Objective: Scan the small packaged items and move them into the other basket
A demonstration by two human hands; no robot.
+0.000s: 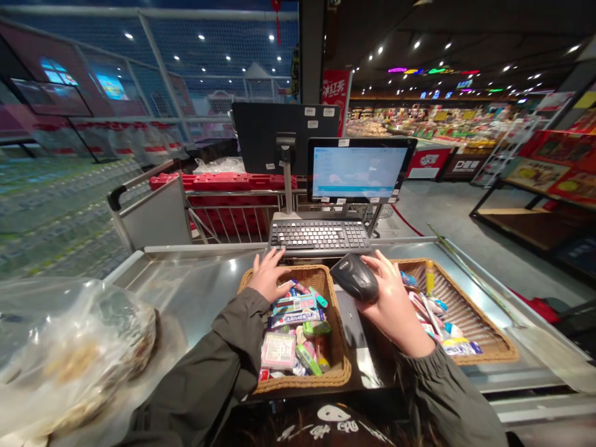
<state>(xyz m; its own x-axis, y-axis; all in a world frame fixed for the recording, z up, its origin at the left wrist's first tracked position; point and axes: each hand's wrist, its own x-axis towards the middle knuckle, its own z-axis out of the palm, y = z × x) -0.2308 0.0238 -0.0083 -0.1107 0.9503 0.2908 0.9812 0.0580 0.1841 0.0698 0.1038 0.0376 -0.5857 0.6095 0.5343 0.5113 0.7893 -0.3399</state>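
Note:
My right hand (392,304) is wrapped round a black barcode scanner (356,277), held up between two wicker baskets. Over the far left corner of the left basket (347,347) hovers my left hand (267,276), its fingers spread and nothing in it. That basket holds several small packets, among them a pink-and-white box (278,350) and a blue-and-white packet (297,318). In the right basket (484,329) lie more small goods, with a yellow bottle (429,278) upright near its far edge. Part of the right basket is hidden behind my right hand.
Beyond the baskets is a black keyboard (321,236) with a lit monitor (361,171) behind it. Clear plastic bags (79,354) with contents I cannot make out lie on the left. A metal counter (174,279) runs beneath everything, and shelves (549,167) stand far right.

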